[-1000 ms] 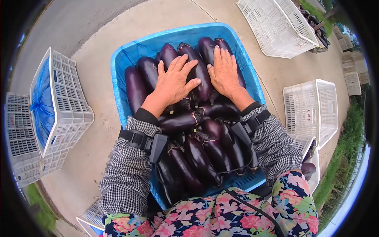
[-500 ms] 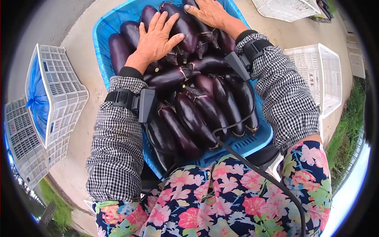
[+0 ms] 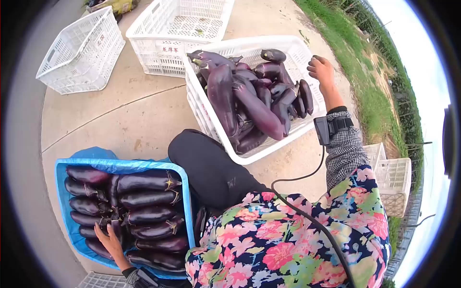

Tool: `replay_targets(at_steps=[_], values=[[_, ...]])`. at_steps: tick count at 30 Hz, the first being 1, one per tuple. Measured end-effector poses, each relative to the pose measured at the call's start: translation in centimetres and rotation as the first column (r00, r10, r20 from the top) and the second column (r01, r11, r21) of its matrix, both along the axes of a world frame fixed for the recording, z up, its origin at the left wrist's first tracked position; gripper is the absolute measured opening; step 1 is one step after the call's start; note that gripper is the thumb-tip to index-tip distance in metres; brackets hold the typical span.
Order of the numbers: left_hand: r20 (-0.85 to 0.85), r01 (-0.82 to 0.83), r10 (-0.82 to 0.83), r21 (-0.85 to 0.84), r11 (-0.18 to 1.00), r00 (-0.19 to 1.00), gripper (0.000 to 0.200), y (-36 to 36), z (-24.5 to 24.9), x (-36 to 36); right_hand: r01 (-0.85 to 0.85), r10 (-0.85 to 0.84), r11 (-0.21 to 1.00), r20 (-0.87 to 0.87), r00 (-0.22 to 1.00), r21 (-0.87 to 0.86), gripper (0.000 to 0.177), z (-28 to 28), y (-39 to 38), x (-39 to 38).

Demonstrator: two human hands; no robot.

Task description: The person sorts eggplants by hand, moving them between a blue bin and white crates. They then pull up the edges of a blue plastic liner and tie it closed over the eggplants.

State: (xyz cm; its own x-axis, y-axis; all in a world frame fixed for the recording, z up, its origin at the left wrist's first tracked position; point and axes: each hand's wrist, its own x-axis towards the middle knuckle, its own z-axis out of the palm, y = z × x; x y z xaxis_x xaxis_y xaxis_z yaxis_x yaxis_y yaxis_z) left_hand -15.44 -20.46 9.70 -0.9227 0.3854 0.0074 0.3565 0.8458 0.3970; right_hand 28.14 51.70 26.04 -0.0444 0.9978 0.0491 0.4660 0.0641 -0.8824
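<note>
Glossy purple eggplants (image 3: 149, 214) lie in rows inside a blue crate (image 3: 185, 185) at lower left, which is lined with blue plastic film (image 3: 98, 154). My left hand (image 3: 113, 244) rests on these eggplants with its fingers apart, holding nothing. A white slatted crate (image 3: 204, 108) at upper centre contains a loose pile of eggplants (image 3: 259, 103) of mixed sizes. At that crate's far right rim is my right hand (image 3: 322, 74), its fingers curled together. Whether it grips the rim or something small is hidden.
A white crate (image 3: 163, 55) stands behind the filled one, and another white crate (image 3: 81, 53) is at upper left. More pale crates (image 3: 394, 180) stand at right beside grass (image 3: 355, 72). My dark-clad knee (image 3: 206, 163) is between the two filled crates. A cable (image 3: 319, 221) crosses my floral clothing.
My view has swung right, bringing the white crate of eggplants into sight. My right hand has left the blue crate and moved to the white one. My left hand stays on the eggplants.
</note>
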Motion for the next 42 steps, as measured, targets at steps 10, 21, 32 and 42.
replay_targets(at_steps=[10,21,32,42], values=[[0.014,-0.014,0.018,-0.23,0.973,1.0,0.058,6.0,7.1,3.3,-0.439,0.225,0.891,0.73,0.645,0.114,0.05,-14.9,7.2,-3.2],[0.038,0.023,-0.014,-0.231,0.973,0.999,0.053,12.5,11.9,5.1,-0.613,0.157,0.782,0.916,0.369,0.113,0.061,-17.1,10.5,-6.8],[0.467,0.12,-0.605,0.72,0.683,0.645,0.061,38.9,19.4,9.2,-0.599,0.085,0.778,-0.913,0.398,-0.189,0.04,-3.7,0.9,-6.0],[0.632,-0.495,-0.693,0.751,0.437,0.347,0.09,36.0,15.1,13.7,-0.168,0.168,0.979,0.008,0.986,0.112,0.071,-12.1,8.1,-13.5]])
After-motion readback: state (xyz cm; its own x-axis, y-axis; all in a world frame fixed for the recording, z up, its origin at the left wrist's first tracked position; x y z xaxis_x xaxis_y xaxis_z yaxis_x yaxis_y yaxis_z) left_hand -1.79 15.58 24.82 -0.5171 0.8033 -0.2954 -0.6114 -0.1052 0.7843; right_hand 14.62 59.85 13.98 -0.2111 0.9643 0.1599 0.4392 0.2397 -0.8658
